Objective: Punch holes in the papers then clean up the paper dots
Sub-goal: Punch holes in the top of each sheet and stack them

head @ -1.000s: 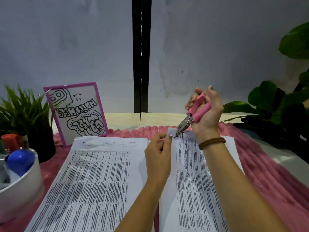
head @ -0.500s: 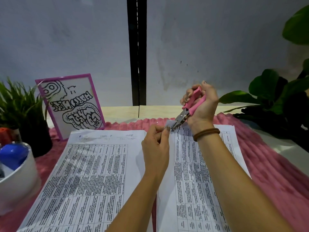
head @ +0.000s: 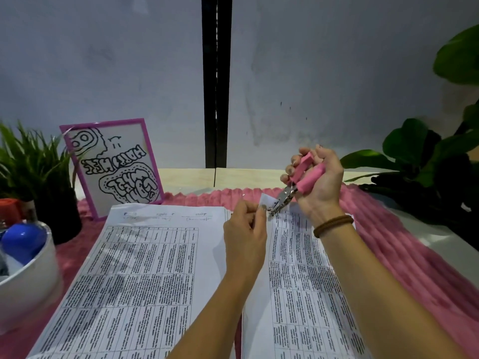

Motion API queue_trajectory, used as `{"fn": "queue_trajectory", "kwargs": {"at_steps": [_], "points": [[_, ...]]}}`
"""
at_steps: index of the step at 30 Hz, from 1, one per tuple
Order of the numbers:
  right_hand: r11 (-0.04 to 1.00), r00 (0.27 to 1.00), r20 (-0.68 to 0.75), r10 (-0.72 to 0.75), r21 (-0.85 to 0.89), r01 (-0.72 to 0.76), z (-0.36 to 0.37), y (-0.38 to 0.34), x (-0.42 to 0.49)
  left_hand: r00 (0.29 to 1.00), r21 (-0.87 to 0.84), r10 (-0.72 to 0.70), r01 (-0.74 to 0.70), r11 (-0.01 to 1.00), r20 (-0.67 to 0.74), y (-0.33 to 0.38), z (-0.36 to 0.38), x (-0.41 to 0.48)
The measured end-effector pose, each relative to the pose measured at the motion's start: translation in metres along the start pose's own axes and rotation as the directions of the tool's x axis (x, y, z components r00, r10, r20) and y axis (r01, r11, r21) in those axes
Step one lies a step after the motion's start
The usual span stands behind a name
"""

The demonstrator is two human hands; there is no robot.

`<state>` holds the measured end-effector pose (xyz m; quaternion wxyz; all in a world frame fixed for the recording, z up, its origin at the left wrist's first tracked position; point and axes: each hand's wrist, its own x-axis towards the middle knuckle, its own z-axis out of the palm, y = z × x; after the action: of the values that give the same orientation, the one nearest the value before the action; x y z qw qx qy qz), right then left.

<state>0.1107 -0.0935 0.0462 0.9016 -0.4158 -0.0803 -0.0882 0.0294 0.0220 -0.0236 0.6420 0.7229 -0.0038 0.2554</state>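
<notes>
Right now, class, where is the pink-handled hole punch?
In the head view, right of centre: the right hand holds the hole punch above the right paper stack, its metal tip at the corner pinched by the left hand.

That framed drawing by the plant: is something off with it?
Yes. The framed drawing leans tilted behind the left paper stack, and its bubble lettering reads mirrored, as if seen from behind or flipped. Nothing looks spilled or damaged.

pink-handled punch [head: 298, 189] biting lifted paper corner [head: 267, 200]

Paper stacks [head: 145, 268] side by side on blanket [head: 404, 255]
</notes>
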Motion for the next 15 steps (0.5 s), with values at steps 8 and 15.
{"fn": "queue_trajectory", "kwargs": {"at_steps": [8,15], "points": [[0.996,0.994,-0.090,-0.056,-0.080,0.048,-0.035,-0.029,0.013,1.000,-0.011,0.014,-0.014,1.000,-0.005,-0.002,-0.001,0.002],[0.991,0.982,-0.141,-0.124,-0.077,0.114,-0.043,-0.037,0.017,0.999,-0.017,0.034,-0.034,0.999,-0.017,-0.006,0.000,0.004]]}}
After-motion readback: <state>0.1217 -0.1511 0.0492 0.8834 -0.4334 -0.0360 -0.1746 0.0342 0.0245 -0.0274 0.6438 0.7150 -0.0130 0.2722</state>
